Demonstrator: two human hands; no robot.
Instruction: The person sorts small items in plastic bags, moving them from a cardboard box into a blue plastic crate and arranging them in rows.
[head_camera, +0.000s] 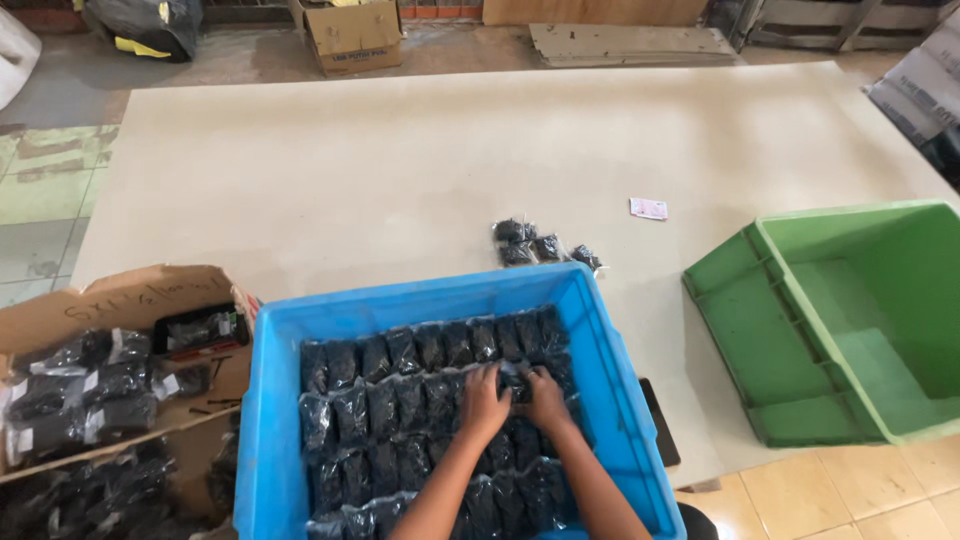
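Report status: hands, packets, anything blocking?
Left hand and right hand pressing black packets inside blue crate. Grip unclear. Nothing blocking.

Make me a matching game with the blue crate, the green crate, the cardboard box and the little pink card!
Things:
1. blue crate
2. green crate
3. cardboard box
4. pink card

Descriptions:
A. lies flat on the bare table top
B. empty, at the right
C. both hands reach into it, among rows of black packets
D. at the left, holds labelled dark bags

Pairs: 1-C, 2-B, 3-D, 4-A
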